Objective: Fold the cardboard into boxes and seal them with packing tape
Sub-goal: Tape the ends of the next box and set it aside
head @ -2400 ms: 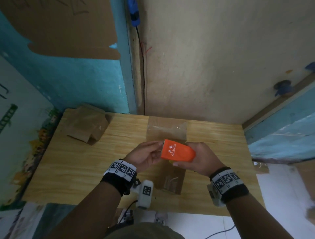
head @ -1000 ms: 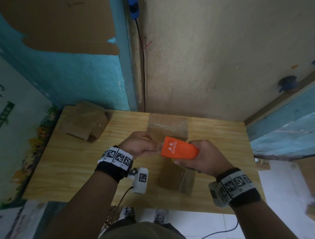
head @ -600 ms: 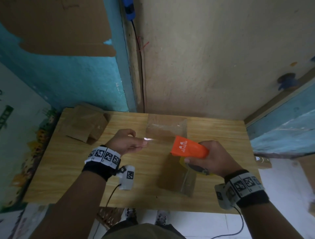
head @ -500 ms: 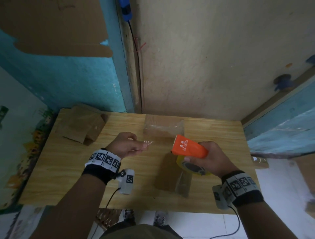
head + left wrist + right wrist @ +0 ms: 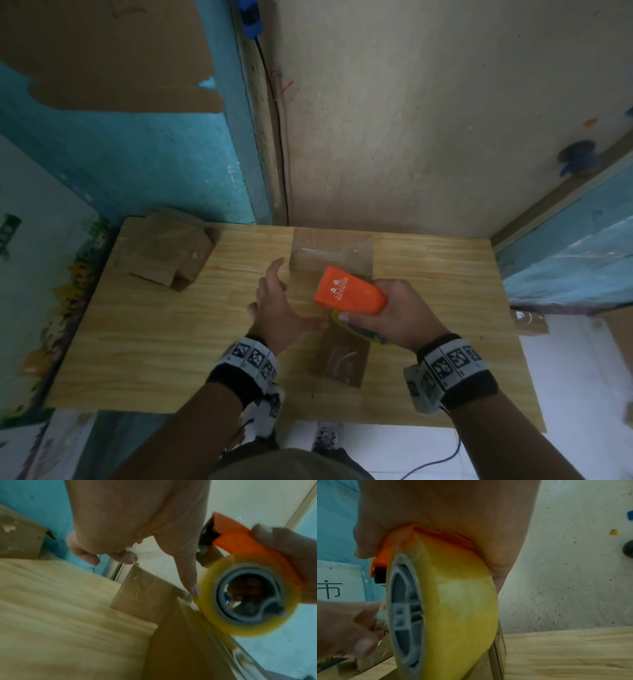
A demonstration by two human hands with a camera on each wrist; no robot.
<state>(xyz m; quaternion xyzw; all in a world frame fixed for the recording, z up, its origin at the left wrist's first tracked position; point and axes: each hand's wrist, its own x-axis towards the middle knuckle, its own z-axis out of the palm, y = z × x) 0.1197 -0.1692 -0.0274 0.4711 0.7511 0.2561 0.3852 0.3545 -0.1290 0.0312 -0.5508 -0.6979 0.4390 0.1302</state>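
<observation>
A: Since 0.5 s ago, left hand (image 5: 277, 308) dropped its tape pinch, fingers now spread, holding nothing.
B: Right hand (image 5: 394, 315)?
A: Wrapped round orange tape dispenser (image 5: 349, 292), frame centre, above the box (image 5: 346, 363), lower centre.
B: Step?
A: Sealing, I'd judge. Next: left steadies box, tape end onto seam.
B: Further back?
A: 2nd box (image 5: 330, 253) centre-top of table (image 5: 144, 342); folded cardboard (image 5: 164, 253) upper left.

Tape dispenser (image 5: 349, 292) and right hand (image 5: 394, 313) cover the middle of the cardboard box (image 5: 346, 363); wrist views blurred; dispenser's lettering unreadable.
</observation>
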